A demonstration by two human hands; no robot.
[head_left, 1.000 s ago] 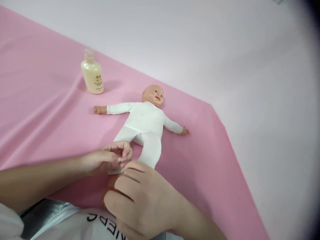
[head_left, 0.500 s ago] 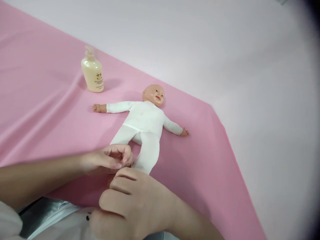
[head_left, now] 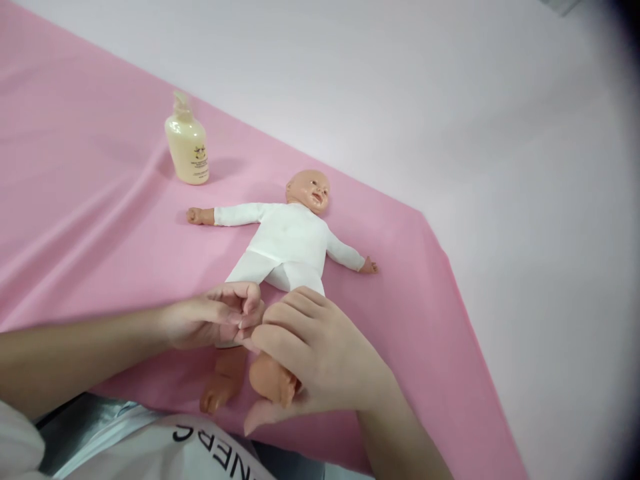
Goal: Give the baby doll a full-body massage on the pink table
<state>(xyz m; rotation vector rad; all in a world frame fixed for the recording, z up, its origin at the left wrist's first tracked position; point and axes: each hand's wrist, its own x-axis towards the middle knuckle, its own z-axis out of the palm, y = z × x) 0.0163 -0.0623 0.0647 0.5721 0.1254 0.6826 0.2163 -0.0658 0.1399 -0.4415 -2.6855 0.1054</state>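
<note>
Black letters reading "NERG", upside down, show on the person's white shirt [head_left: 210, 453]; the print on the cream-filled pump bottle [head_left: 187, 143] standing on the pink cloth [head_left: 75, 200] is too small to read. Since a moment ago the right hand [head_left: 320, 360] has closed around the doll [head_left: 285, 243]'s near foot, both bare feet now uncovered. Beside it, the left hand [head_left: 215, 320] pinches the white trouser cuff.

A cream pump bottle [head_left: 188, 145] stands upright on the pink cloth [head_left: 75, 200].
</note>
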